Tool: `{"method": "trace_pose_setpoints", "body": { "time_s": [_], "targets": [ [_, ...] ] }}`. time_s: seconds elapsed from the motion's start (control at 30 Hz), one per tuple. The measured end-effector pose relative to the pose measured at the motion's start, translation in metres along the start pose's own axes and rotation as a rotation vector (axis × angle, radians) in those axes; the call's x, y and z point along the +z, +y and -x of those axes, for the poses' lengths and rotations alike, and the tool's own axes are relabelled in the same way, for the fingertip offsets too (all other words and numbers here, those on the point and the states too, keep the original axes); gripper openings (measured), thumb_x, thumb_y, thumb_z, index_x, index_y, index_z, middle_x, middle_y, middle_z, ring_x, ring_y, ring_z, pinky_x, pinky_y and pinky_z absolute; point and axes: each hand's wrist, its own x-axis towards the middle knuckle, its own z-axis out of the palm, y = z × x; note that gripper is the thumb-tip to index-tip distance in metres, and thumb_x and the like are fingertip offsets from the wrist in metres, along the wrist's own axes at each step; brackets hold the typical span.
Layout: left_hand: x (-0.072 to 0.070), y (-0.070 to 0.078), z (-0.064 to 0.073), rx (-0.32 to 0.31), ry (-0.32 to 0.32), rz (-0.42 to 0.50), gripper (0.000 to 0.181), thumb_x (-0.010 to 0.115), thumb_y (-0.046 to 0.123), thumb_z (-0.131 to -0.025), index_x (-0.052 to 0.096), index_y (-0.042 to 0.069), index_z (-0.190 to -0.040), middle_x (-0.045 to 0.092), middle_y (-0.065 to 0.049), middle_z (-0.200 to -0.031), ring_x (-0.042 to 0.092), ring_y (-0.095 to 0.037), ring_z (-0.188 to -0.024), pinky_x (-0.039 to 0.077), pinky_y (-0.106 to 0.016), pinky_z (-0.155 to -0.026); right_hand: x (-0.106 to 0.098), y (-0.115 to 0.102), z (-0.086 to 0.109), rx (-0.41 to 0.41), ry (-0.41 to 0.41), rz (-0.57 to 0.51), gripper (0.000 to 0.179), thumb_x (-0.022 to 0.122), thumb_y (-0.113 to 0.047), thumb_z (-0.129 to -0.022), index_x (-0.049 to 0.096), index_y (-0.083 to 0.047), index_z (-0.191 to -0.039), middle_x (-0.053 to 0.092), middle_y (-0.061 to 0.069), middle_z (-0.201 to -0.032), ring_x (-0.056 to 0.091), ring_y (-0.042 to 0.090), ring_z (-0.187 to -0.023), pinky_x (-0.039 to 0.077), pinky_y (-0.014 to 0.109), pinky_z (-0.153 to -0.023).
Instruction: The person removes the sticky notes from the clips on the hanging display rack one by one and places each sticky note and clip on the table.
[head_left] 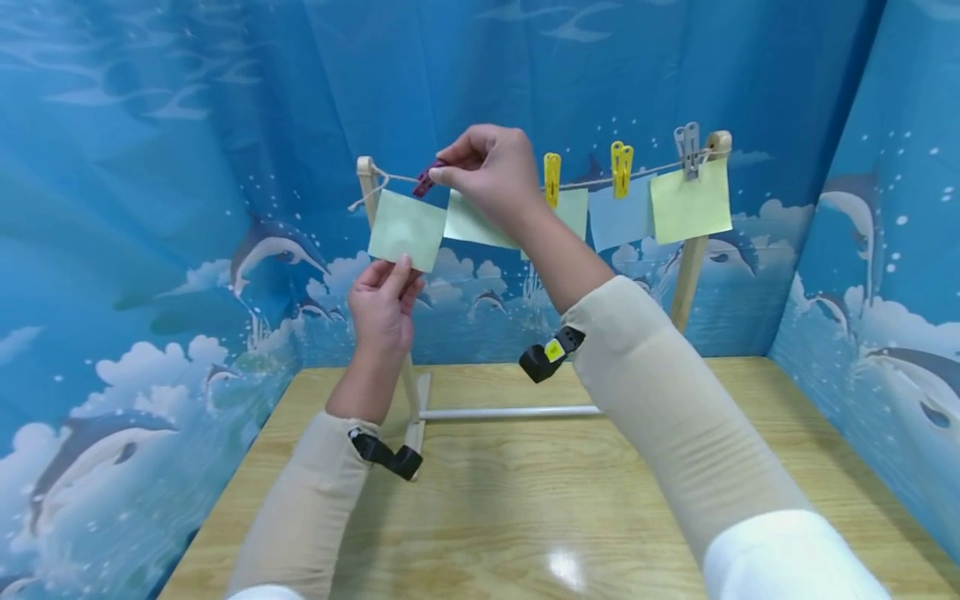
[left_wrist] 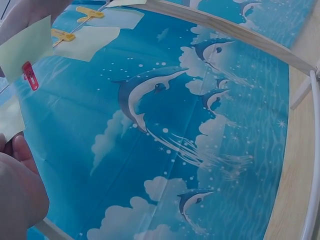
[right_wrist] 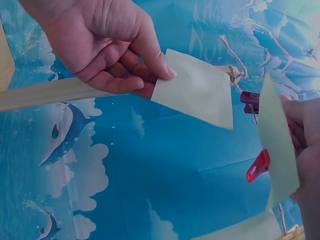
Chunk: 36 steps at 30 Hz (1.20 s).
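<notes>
My left hand (head_left: 382, 300) pinches the lower edge of a pale green paper square (head_left: 407, 230), thumb in front, below the left end of a string line. The paper's top edge is just under the string. My right hand (head_left: 495, 171) pinches a dark purple clothespin (head_left: 426, 179) at the string, above and right of that paper. In the right wrist view a gap shows between the purple clothespin (right_wrist: 250, 101) and the held paper (right_wrist: 195, 90); whether it bites the string I cannot tell. Beside it hangs another green paper (right_wrist: 277, 145) with a red clothespin (right_wrist: 258, 166).
Further right, yellow clothespins (head_left: 621, 169) and a grey clothespin (head_left: 687, 150) hold papers along the string. A wooden post (head_left: 688, 279) stands at each end, joined low down by a white bar (head_left: 510, 412). Underneath is a wooden table (head_left: 487, 492); dolphin-print curtains surround it.
</notes>
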Motion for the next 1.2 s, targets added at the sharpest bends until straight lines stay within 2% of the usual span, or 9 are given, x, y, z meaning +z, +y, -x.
{"method": "trace_pose_setpoints", "body": {
  "time_s": [0.3,0.6,0.9,1.2],
  "targets": [
    [-0.004,0.002,0.003,0.009,0.016,-0.023,0.03,0.076,0.021,-0.084,0.071,0.002,-0.106,0.071,-0.013,-0.102,0.071,-0.02,-0.083,0.058,-0.026,-0.072,-0.006,0.003,0.013,-0.043,0.06,-0.069,0.018,0.078,-0.014,-0.083,0.074,-0.001,-0.094,0.072,0.008,-0.091,0.068,0.013,-0.08,0.056,0.024,-0.076],
    [-0.006,0.004,0.005,0.023,-0.007,-0.024,0.029,0.076,0.02,-0.085,0.071,0.001,-0.106,0.071,-0.013,-0.101,0.07,-0.019,-0.081,0.058,-0.024,-0.069,-0.01,0.007,0.025,-0.073,0.089,-0.151,0.019,0.077,-0.012,-0.083,0.073,0.001,-0.096,0.071,0.011,-0.092,0.069,0.017,-0.082,0.056,0.026,-0.079],
    [-0.008,0.002,0.006,0.034,-0.026,-0.022,0.027,0.075,0.02,-0.086,0.071,0.001,-0.104,0.071,-0.013,-0.1,0.07,-0.017,-0.078,0.058,-0.023,-0.067,-0.012,0.018,0.033,-0.07,0.037,-0.158,0.017,0.077,-0.009,-0.084,0.072,0.003,-0.094,0.07,0.012,-0.091,0.068,0.019,-0.079,0.057,0.028,-0.076],
    [-0.01,0.0,0.007,0.048,-0.028,-0.021,0.024,0.075,0.019,-0.086,0.072,0.002,-0.102,0.072,-0.011,-0.096,0.07,-0.016,-0.077,0.057,-0.023,-0.065,-0.012,0.033,0.046,-0.005,0.017,-0.145,0.014,0.077,-0.008,-0.084,0.071,0.002,-0.093,0.071,0.01,-0.092,0.068,0.019,-0.081,0.057,0.027,-0.076]
  ]
}}
